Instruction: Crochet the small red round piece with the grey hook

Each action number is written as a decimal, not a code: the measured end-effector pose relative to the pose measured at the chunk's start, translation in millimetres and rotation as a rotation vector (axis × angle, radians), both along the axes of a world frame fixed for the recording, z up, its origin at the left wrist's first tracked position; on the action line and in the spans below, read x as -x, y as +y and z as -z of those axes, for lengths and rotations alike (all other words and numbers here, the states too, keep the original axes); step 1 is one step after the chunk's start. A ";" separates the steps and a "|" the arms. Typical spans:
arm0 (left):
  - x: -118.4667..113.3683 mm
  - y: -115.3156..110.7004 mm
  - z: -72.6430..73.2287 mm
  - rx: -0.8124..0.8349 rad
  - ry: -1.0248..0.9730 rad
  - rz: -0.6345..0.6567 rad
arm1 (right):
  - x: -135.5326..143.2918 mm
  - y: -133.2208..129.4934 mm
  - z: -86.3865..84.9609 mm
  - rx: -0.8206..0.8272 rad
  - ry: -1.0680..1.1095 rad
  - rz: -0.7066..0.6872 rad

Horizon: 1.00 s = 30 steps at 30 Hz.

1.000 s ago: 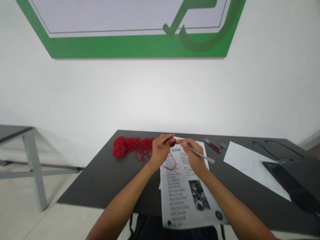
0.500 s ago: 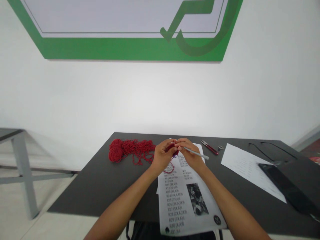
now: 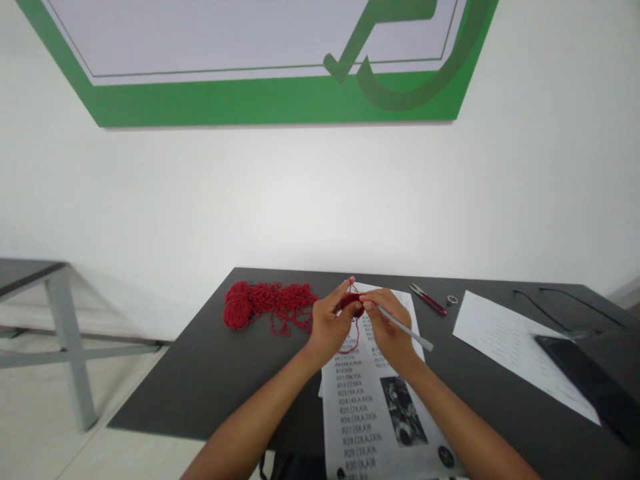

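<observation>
Between my hands is a small piece of dark red crochet work [image 3: 351, 301]. My left hand [image 3: 331, 320] pinches it from the left, its index finger raised with a strand of red yarn over it. In my right hand [image 3: 389, 319] is a crochet hook [image 3: 407, 329] with a grey handle that points down to the right; its tip is hidden at the crochet work. A loose red strand hangs below the work over a printed pattern sheet [image 3: 360, 407]. Left of my hands lies a heap of red yarn [image 3: 270, 301] with a rounder ball at its end.
Red-handled snips [image 3: 428, 299] and a small ring [image 3: 452, 300] lie right of my hands. Farther right are a second paper sheet [image 3: 515, 353], glasses [image 3: 560, 313] and a dark phone [image 3: 580, 373] on the black table [image 3: 210, 373]. A wall stands behind the table.
My left index finger has lifted, stretching the yarn upward. The hook in my right hand now slants more steeply, and that hand sits slightly lower. The whole view has shifted a little.
</observation>
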<state>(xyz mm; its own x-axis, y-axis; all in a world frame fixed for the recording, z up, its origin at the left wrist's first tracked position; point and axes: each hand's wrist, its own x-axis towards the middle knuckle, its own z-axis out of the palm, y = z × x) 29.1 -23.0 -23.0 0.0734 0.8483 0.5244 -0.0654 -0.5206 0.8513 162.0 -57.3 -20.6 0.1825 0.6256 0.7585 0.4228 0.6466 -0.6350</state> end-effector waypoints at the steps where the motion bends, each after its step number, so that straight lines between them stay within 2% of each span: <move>1: -0.1 -1.5 0.0 -0.019 0.017 -0.033 | 0.5 0.2 2.3 -0.001 -0.019 0.037; 4: -2.9 -4.4 0.6 0.023 -0.035 -0.040 | -0.2 2.2 11.2 -0.075 -0.150 0.166; 8: -6.3 -1.9 0.2 0.267 -0.255 0.168 | -3.7 2.3 14.8 -0.206 -0.274 0.239; 11: -4.3 1.8 -1.4 0.372 -0.370 0.274 | -3.5 -1.5 7.1 -0.117 -0.192 0.128; 14: -0.4 4.0 -2.9 0.355 -0.390 0.276 | -1.9 -4.2 -1.0 -0.075 -0.084 -0.082; 17: 2.5 4.8 -4.0 0.321 -0.374 0.278 | -2.1 -2.7 -3.2 -0.061 -0.014 -0.192; 23: 4.1 5.8 -6.5 0.310 -0.395 0.326 | -6.9 2.4 -0.5 -0.021 0.073 -0.272; 30: 8.3 9.7 -9.5 0.301 -0.427 0.364 | -9.3 0.4 0.2 0.021 0.037 -0.283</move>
<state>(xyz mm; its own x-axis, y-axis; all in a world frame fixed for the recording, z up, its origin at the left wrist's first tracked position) 20.8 -13.3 -13.5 0.2223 0.9232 0.3134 -0.5593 -0.1425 0.8166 171.3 -57.0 -20.8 0.0252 0.6714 0.7407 0.2038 0.7219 -0.6613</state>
